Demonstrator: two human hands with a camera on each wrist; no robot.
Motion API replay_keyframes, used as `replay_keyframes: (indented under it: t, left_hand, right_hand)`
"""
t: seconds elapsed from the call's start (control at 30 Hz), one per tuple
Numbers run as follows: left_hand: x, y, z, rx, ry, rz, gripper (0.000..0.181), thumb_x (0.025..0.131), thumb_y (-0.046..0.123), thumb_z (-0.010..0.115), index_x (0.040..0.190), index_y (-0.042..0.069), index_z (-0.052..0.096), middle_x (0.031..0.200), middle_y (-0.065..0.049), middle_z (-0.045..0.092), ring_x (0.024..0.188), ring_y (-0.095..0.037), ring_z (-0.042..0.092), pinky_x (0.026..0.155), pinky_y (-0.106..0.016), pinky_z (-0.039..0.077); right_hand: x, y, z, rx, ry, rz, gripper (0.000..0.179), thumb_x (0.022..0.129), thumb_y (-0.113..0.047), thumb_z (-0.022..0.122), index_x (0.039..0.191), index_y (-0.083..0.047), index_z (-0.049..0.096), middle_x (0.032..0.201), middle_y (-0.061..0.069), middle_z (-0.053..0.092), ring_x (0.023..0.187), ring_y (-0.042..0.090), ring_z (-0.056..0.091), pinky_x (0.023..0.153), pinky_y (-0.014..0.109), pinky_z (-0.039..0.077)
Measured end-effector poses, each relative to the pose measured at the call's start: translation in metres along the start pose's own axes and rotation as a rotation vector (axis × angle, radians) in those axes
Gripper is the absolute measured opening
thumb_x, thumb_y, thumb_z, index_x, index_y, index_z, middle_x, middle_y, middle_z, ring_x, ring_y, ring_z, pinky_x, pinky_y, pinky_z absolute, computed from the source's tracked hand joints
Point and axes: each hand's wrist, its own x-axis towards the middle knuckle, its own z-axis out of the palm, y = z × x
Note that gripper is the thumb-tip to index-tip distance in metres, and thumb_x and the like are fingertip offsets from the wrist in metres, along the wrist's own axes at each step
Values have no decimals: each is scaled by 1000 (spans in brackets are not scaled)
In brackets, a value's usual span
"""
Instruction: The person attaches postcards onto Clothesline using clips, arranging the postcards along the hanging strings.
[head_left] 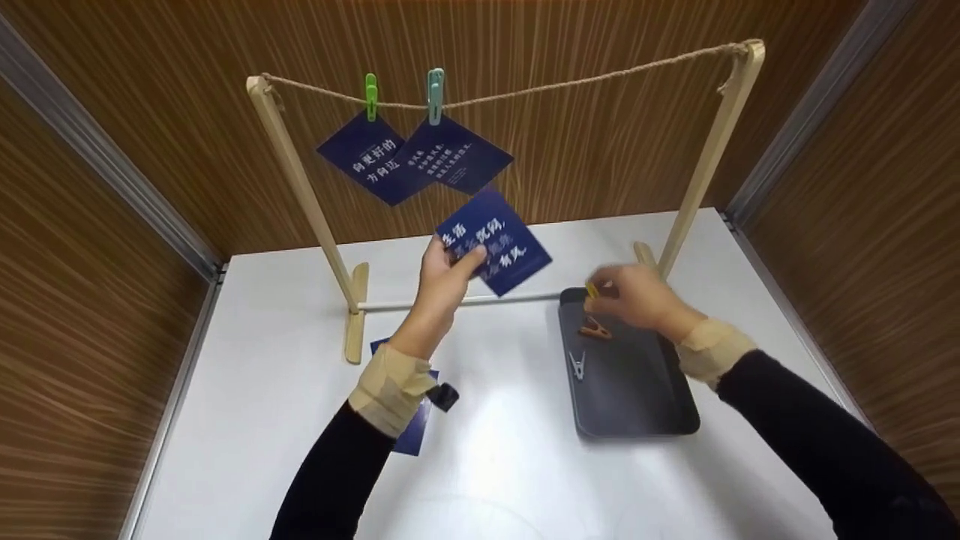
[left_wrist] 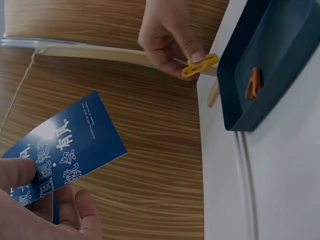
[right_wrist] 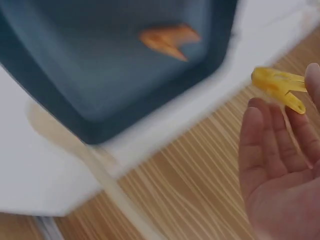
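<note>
In the head view my left hand (head_left: pixel 444 279) pinches a dark blue card (head_left: pixel 517 259) with white lettering, thumb on its printed face. The card is held below two hanging cards and above the table. My right hand (head_left: pixel 636 296) is over the far end of a dark tray (head_left: pixel 637 420), a yellow clothespin (right_wrist: pixel 277 85) between thumb and fingers. An orange clothespin (head_left: pixel 595 328) and a pale grey clothespin (head_left: pixel 577 365) lie in the tray. In the left wrist view, the yellow clothespin (left_wrist: pixel 200 66) is above the tray's corner.
A rope (head_left: pixel 555 88) spans a wooden stand (head_left: pixel 307 195). Green (head_left: pixel 371 97) and light blue (head_left: pixel 435 97) clothespins hold two overlapping blue cards (head_left: pixel 469 154) on it. More blue card (head_left: pixel 414 435) shows on the white table (head_left: pixel 270 420) beneath my left forearm. Wood-grain panels surround the table.
</note>
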Motion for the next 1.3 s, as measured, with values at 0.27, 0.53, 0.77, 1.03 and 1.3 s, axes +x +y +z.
replay_keyframes:
  t: [0.27,0.53,0.77,1.03,1.3]
  left_hand:
    - [46,22,36,-138,-7,14,48,97,6,62,141,5,41,131,-14,60,118,-25,61,97,-33,52]
    - [67,28,54,-193,19,-16,49,97,9,64,140,8,41,128,-12,62,113,-20,64,96,-34,52]
    - [75,27,62,-245,24,-1,47,96,6,64,138,5,42,124,-13,64,102,-15,65,87,-27,53]
    - [80,23,66,-233,26,11,46,97,6,63,138,3,42,118,-12,65,93,-12,63,79,-28,50]
    - [82,25,63,-199,-7,29,44,98,6,62,137,3,43,113,-8,65,92,-12,61,78,-28,49]
  right_hand:
    - [61,-58,-99,164,312,-102,31,94,-18,70,121,-3,66,105,10,73,87,18,68,78,30,57]
    - [113,-124,-158,242,570,-162,23,96,-23,67,106,-4,74,93,6,76,73,5,63,71,18,51]
    - [154,-147,-172,324,735,-118,15,93,-18,72,90,-4,79,75,-10,68,66,1,56,65,16,43]
    - [168,-150,-169,244,589,-15,20,93,-28,71,99,-12,80,83,-10,71,75,3,60,70,17,47]
    - [170,-151,-158,220,478,-12,22,95,-28,68,103,-11,79,90,-2,74,82,4,67,80,19,55]
